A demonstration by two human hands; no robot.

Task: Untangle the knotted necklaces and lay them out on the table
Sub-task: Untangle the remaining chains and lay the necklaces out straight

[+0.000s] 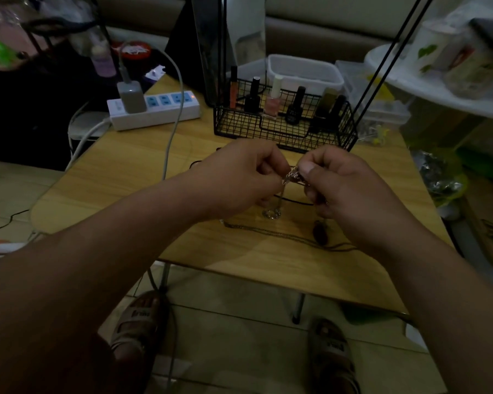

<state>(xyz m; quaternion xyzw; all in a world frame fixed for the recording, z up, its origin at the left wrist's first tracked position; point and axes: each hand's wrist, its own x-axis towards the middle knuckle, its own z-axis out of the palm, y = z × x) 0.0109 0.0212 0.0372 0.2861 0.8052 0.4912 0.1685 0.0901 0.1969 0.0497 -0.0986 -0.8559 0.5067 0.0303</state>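
A small silvery knot of necklace chains [293, 176] is held up over the wooden table [131, 177]. My left hand [239, 177] pinches it from the left and my right hand [345, 183] pinches it from the right, thumbs nearly touching. A strand hangs down from the knot to a small ring pendant [272, 214]. A dark cord runs under my hands. Another thin chain [268, 230] lies along the table below, ending by a dark oval pendant [320, 234] near my right wrist.
A black wire basket [285, 129] of nail polish bottles stands just behind my hands. A white power strip [157, 109] with a charger and cable lies at the back left. Clear plastic boxes [305, 72] sit behind the basket. The table's near edge is below my forearms.
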